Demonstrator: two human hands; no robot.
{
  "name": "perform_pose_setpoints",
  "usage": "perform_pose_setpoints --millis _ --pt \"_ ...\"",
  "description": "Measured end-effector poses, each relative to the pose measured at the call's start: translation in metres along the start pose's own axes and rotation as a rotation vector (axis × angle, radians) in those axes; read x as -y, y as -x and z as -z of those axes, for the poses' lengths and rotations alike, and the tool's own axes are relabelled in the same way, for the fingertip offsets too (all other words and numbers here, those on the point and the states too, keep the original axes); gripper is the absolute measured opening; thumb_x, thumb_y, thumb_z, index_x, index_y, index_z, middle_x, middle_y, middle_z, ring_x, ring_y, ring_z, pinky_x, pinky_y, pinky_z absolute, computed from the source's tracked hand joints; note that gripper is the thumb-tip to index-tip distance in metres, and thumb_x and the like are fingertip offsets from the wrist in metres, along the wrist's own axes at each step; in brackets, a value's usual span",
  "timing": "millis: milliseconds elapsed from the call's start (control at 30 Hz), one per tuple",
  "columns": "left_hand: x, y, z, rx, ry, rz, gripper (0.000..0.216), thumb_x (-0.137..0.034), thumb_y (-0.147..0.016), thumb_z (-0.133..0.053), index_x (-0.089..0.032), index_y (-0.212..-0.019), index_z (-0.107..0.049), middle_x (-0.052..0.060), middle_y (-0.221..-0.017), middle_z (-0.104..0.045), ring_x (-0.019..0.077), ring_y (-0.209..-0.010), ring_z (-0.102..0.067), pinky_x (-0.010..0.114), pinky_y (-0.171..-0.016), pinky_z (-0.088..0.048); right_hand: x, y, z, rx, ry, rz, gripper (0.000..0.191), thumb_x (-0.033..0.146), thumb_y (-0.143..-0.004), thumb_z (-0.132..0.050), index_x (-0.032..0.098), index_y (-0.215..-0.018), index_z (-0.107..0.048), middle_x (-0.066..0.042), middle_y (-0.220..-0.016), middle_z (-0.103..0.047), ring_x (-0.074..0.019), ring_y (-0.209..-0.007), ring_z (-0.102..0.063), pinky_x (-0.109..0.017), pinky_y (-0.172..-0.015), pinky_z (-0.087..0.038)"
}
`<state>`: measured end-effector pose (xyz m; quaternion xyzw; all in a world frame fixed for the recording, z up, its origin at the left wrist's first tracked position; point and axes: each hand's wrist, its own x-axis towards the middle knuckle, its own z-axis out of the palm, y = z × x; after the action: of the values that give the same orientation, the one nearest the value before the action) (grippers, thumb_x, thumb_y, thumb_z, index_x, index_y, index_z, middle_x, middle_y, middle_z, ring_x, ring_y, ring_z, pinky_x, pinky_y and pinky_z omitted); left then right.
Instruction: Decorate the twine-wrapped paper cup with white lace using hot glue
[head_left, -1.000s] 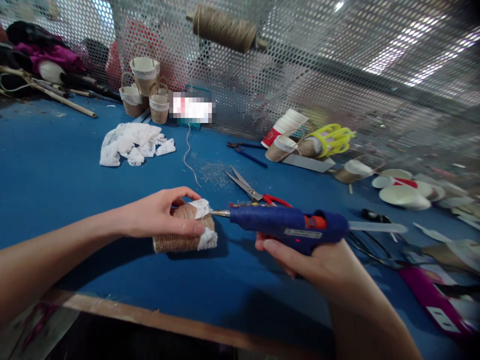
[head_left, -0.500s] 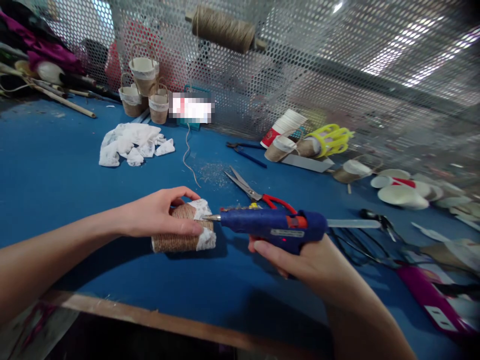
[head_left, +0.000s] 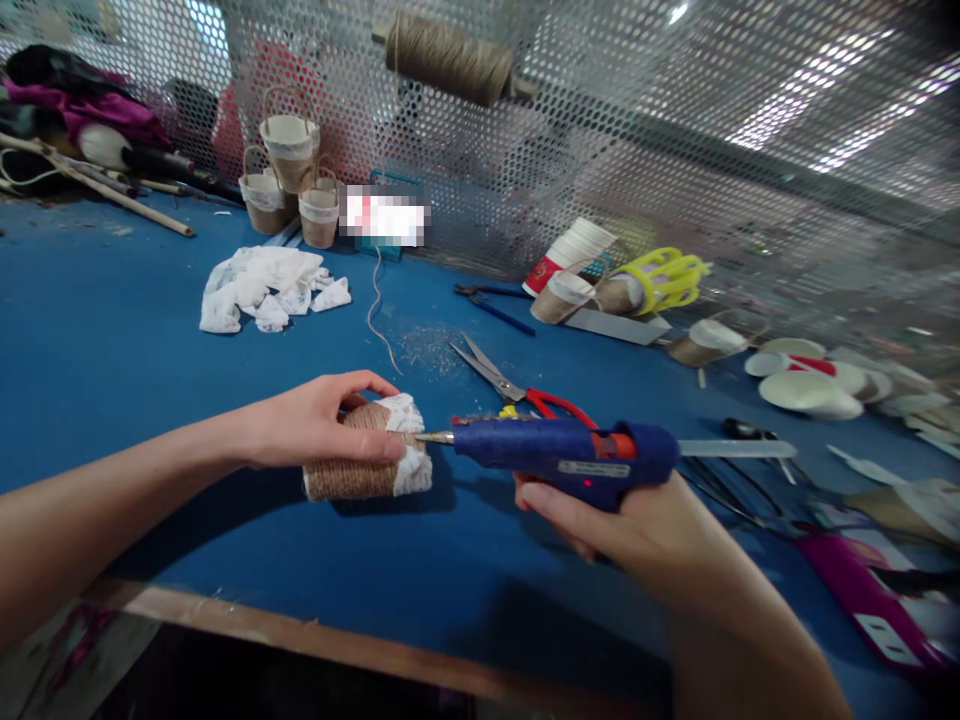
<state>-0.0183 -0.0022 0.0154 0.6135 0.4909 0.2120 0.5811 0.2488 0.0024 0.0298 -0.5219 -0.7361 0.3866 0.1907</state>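
A small cup wrapped in brown twine (head_left: pixel 352 478) lies on its side on the blue table (head_left: pixel 112 330), with white lace at its right end. My left hand (head_left: pixel 319 425) grips it from above, thumb along the front. My right hand (head_left: pixel 637 520) is closed round a blue hot glue gun (head_left: pixel 562 452), held level. The gun's metal nozzle points left and meets the lace edge of the cup. A clear glue stick sticks out of the gun's back.
Red-handled scissors (head_left: pixel 517 390) lie just behind the gun. A heap of white lace (head_left: pixel 262 285) and three finished little baskets (head_left: pixel 289 180) sit at the back left. Paper cups, a yellow object (head_left: pixel 664 280), pliers and scraps crowd the right. A twine spool (head_left: pixel 446 55) hangs on the mesh wall.
The glue gun shifted slightly left, then back right a little, its nozzle staying at the lace edge. My left hand has kept its hold on the cup.
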Motion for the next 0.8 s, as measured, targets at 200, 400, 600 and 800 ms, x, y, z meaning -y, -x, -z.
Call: perform_pose_setpoints --millis 200,400,600,800 --pt "-0.003 0.001 -0.002 -0.019 -0.059 -0.017 0.054 -0.046 -0.069 -0.065 -0.019 -0.113 -0.048 0.003 -0.089 -0.060 0.0182 -0.077 -0.058 0.027 -0.065 -0.046 0.010 0.003 -0.005 -0.001 -0.146 -0.009 0.021 0.039 -0.073 -0.061 0.019 -0.069 -0.056 0.008 -0.038 -0.042 -0.0061 -0.032 -0.036 -0.020 -0.034 -0.034" --pt "-0.002 0.001 -0.004 -0.021 -0.070 -0.038 0.054 -0.045 -0.069 -0.065 -0.019 -0.112 -0.047 0.002 -0.087 -0.059 0.0166 -0.074 -0.057 0.027 -0.064 -0.046 0.014 0.003 -0.005 0.002 -0.216 -0.017 0.017 0.034 -0.075 -0.061 0.018 -0.071 -0.057 0.007 -0.041 -0.043 -0.0054 -0.034 -0.038 -0.019 -0.035 -0.032" --pt "0.001 0.001 -0.003 -0.070 -0.138 -0.058 0.057 -0.047 -0.069 -0.064 -0.018 -0.114 -0.045 0.003 -0.089 -0.058 0.0177 -0.077 -0.055 0.029 -0.068 -0.046 0.011 0.006 -0.001 -0.014 -0.343 -0.004 0.015 0.032 -0.074 -0.062 0.017 -0.077 -0.057 0.001 -0.060 -0.058 -0.0027 -0.034 -0.038 -0.018 -0.031 -0.028" --pt "-0.002 0.002 -0.004 -0.089 -0.198 -0.049 0.060 -0.049 -0.068 -0.064 -0.018 -0.115 -0.045 0.004 -0.093 -0.059 0.0203 -0.082 -0.056 0.032 -0.072 -0.046 0.009 -0.001 -0.005 0.048 -0.176 0.003 0.020 0.036 -0.076 -0.061 0.018 -0.070 -0.057 0.006 -0.043 -0.046 -0.0058 -0.034 -0.039 -0.019 -0.033 -0.035"
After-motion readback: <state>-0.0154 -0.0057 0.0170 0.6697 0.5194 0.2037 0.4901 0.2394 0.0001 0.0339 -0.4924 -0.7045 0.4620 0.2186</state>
